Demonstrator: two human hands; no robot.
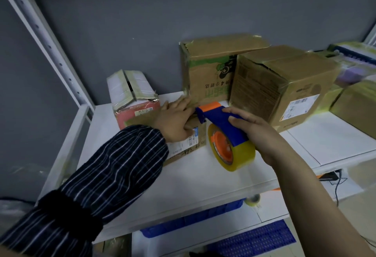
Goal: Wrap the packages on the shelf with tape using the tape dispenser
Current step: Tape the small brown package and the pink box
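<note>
On shelf (203, 181), one dispenser (218, 121) in right grip (259, 133), left grip (175, 121) flat on one package (192, 143)

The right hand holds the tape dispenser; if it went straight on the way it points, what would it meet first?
Probably the left hand, pressed flat on the low package just ahead of the tape dispenser; behind it stands the green-printed carton. Depth is hard to judge.
</note>
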